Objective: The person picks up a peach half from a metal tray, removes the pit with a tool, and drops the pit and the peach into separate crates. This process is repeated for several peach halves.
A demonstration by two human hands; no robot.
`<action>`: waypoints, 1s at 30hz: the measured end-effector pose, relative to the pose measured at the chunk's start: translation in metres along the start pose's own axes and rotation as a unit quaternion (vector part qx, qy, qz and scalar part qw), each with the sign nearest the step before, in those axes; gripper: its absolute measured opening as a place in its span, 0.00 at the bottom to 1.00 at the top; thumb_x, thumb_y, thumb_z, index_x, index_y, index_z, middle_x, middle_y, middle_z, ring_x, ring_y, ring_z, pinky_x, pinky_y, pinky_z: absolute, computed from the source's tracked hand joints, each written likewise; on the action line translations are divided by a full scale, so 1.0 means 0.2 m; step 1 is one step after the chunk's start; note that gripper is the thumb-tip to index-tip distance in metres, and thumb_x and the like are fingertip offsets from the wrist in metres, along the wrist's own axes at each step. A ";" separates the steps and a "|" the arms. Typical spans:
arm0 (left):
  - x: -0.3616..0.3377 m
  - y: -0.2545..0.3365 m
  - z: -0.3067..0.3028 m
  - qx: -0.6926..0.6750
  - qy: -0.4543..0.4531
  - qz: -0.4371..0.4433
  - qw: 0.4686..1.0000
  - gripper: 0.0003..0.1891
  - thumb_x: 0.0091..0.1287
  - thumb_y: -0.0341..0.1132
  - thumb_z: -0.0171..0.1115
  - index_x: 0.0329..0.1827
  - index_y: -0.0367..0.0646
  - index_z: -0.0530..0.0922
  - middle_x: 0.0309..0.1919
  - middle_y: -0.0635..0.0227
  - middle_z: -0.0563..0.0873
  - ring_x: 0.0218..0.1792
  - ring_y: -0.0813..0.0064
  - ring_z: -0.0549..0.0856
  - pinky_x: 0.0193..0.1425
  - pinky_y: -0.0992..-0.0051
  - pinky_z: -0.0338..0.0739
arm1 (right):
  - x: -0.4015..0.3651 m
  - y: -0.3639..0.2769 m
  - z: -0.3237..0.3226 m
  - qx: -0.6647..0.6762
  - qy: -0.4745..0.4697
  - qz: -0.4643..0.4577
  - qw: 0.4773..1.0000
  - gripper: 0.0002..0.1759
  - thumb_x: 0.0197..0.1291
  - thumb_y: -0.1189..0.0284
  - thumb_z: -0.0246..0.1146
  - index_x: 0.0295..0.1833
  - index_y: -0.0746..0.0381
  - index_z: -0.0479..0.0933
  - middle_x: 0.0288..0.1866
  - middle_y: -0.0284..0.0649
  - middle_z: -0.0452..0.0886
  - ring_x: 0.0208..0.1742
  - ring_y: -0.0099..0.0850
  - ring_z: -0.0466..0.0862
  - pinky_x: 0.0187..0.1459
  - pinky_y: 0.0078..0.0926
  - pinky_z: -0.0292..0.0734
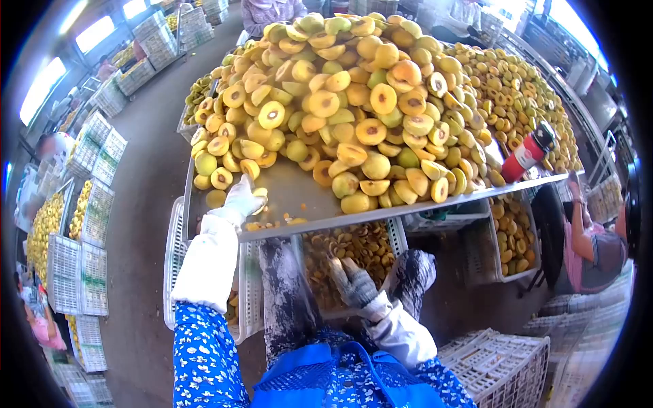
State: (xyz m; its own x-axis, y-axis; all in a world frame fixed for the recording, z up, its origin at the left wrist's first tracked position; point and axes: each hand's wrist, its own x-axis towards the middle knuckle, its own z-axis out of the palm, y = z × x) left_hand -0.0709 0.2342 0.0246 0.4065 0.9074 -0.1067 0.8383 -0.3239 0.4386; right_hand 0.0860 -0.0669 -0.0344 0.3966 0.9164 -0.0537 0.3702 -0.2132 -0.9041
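A heap of halved yellow peaches (pixel 326 102) covers most of the metal table (pixel 292 187) in front of me. At its near left edge, my left hand (pixel 239 198) in a white glove has its thumb and fingers around a peach half (pixel 259 192). Lower down, between my knees, my right hand (pixel 355 284) in a grey glove is curled closed. A small thin thing seems to show at its fingertips, too small to name. Beneath that hand, a crate (pixel 396 236) holds many small peach pieces (pixel 350 248).
A red bottle (pixel 527 155) with a black top lies at the table's right. White crates (pixel 175 268) flank my legs, another (pixel 500 360) sits at lower right, and stacks (pixel 95 146) line the left aisle. A seated person (pixel 592 251) is at right; another (pixel 272 12) stands across the table.
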 end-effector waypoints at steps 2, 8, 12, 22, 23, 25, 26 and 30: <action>-0.10 0.08 0.02 -0.138 0.016 -0.002 0.990 0.28 0.50 0.39 0.66 0.54 0.41 0.69 0.43 0.55 0.82 0.42 0.61 0.83 0.48 0.67 0.77 | 0.02 -0.07 -0.01 -0.089 0.032 -0.076 0.993 0.07 0.66 0.69 0.53 0.45 0.58 0.73 0.29 0.45 0.77 0.27 0.47 0.77 0.26 0.39 0.71; -0.63 0.32 0.14 -0.721 -0.077 -0.021 0.688 0.20 0.69 0.46 0.52 0.47 0.36 0.74 0.38 0.62 0.82 0.28 0.72 0.83 0.29 0.78 0.79 | 0.00 -0.27 -0.04 -0.119 0.015 -0.098 0.988 0.12 0.64 0.70 0.51 0.51 0.59 0.72 0.38 0.50 0.75 0.30 0.50 0.79 0.26 0.44 0.72; -0.76 0.44 0.28 -0.803 -0.052 -0.045 0.592 0.22 0.68 0.48 0.53 0.48 0.35 0.74 0.37 0.63 0.82 0.35 0.72 0.82 0.38 0.77 0.79 | -0.03 -0.27 -0.01 -0.192 0.002 -0.084 0.978 0.14 0.63 0.67 0.50 0.53 0.58 0.70 0.40 0.49 0.74 0.27 0.48 0.79 0.24 0.44 0.73; -0.85 0.41 0.62 -0.562 0.202 0.113 0.794 0.18 0.67 0.47 0.55 0.49 0.41 0.74 0.39 0.62 0.80 0.35 0.71 0.80 0.38 0.71 0.77 | -0.12 -0.27 0.03 -0.194 -0.031 -0.095 0.976 0.18 0.63 0.69 0.48 0.57 0.59 0.65 0.44 0.54 0.72 0.38 0.51 0.80 0.37 0.48 0.74; -0.85 0.42 0.62 -0.562 0.210 0.103 0.793 0.17 0.67 0.46 0.56 0.48 0.43 0.74 0.37 0.63 0.80 0.34 0.71 0.80 0.37 0.71 0.77 | -0.13 -0.28 0.03 -0.209 -0.042 -0.102 0.972 0.18 0.62 0.69 0.50 0.58 0.60 0.65 0.43 0.54 0.72 0.35 0.51 0.79 0.36 0.47 0.74; -0.90 0.47 0.55 -0.733 0.104 -0.059 0.669 0.16 0.67 0.46 0.57 0.46 0.43 0.74 0.35 0.64 0.80 0.33 0.72 0.80 0.37 0.72 0.77 | -0.14 -0.28 0.02 -0.237 -0.064 -0.115 0.963 0.20 0.61 0.69 0.52 0.58 0.61 0.65 0.41 0.53 0.72 0.31 0.50 0.79 0.35 0.44 0.75; -0.95 0.56 0.50 -0.704 0.156 -0.058 0.691 0.16 0.67 0.47 0.56 0.44 0.42 0.75 0.33 0.65 0.80 0.32 0.73 0.79 0.36 0.73 0.77 | -0.13 -0.26 0.03 -0.227 -0.071 -0.077 0.968 0.18 0.61 0.69 0.52 0.56 0.62 0.66 0.40 0.53 0.74 0.31 0.50 0.79 0.35 0.45 0.74; -1.00 0.67 0.43 -0.661 0.228 -0.073 0.711 0.18 0.68 0.48 0.54 0.42 0.40 0.75 0.30 0.65 0.80 0.30 0.75 0.79 0.34 0.76 0.76 | -0.09 -0.23 0.07 -0.203 -0.102 0.040 0.973 0.14 0.61 0.69 0.52 0.51 0.62 0.68 0.37 0.53 0.76 0.33 0.50 0.80 0.35 0.45 0.74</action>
State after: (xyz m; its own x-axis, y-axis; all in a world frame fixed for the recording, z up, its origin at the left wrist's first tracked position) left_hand -0.0084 -0.0139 0.0273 -0.0632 0.9957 -0.0680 -0.3385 0.0427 0.9400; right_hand 0.0508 -0.0682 0.0013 0.2775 0.9310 -0.2370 0.6629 -0.3641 -0.6542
